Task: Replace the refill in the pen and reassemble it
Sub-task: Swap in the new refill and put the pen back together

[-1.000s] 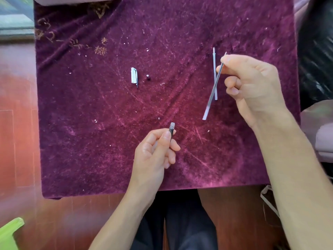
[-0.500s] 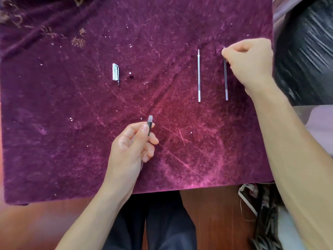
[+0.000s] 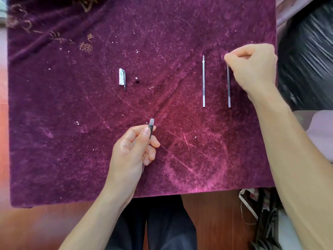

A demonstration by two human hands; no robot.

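now | left hand [image 3: 131, 152] grips pen barrel [image 3: 151, 128] | right hand [image 3: 252, 69] pinches refill [image 3: 228, 89] on cloth [image 3: 72, 141]

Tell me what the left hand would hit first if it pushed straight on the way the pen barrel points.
Probably nothing: the left hand points the pen barrel up the bare cloth, between tip piece and refills.
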